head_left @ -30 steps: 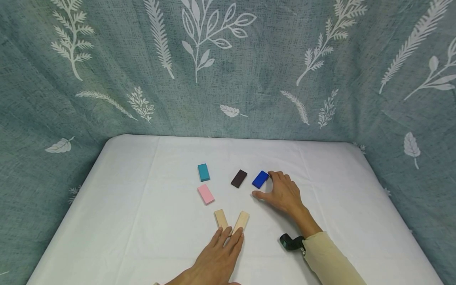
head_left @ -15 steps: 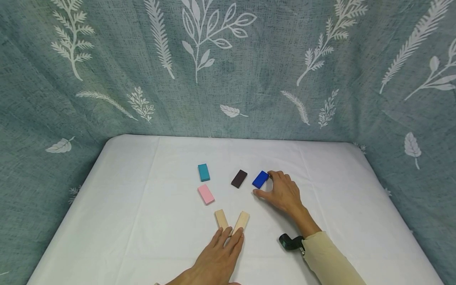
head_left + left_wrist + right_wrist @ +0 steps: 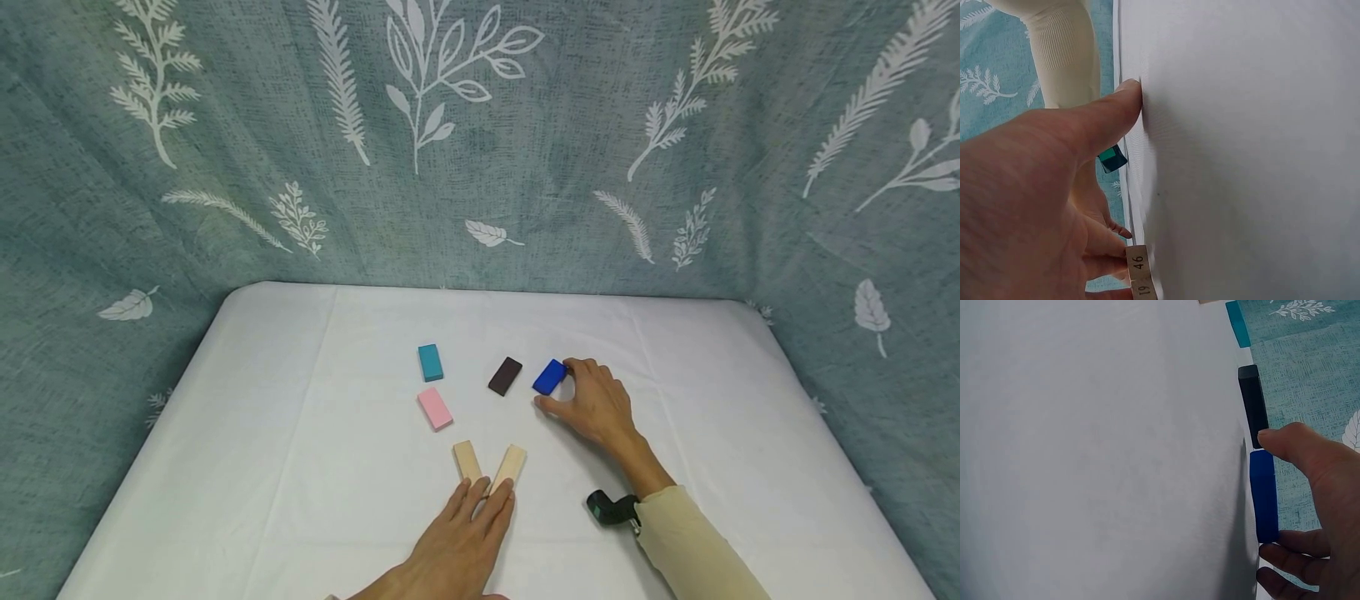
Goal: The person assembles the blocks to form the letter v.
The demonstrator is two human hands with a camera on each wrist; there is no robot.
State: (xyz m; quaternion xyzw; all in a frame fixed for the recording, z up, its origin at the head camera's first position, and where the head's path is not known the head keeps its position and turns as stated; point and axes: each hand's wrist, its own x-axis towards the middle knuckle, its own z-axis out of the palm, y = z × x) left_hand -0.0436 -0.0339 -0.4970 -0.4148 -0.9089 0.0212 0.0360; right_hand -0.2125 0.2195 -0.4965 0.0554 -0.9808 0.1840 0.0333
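Note:
In the head view my left hand [image 3: 463, 537] lies palm down at the near middle. Its straight fingers rest on the near ends of two pale wooden blocks [image 3: 467, 461] that splay apart in a V. The left wrist view shows dark numbers on a wooden block [image 3: 1140, 269] beside the fingertips. My right hand [image 3: 597, 406] is at a blue block [image 3: 550, 377], its fingertips at the block's right end. The right thumb [image 3: 1291, 445] stands just off the opposite end. Left of the blue block lies a dark brown block [image 3: 505, 377].
A teal block [image 3: 431, 363] and a pink block [image 3: 435, 409] lie left of the dark one. White cloth covers the table [image 3: 300, 500]. A patterned green curtain [image 3: 480, 150] hangs behind it. A black device [image 3: 611, 507] sits at the right wrist.
My right thumb has edged slightly closer to the blue block. The left hand and the blocks stay in place; the head view shifts a little.

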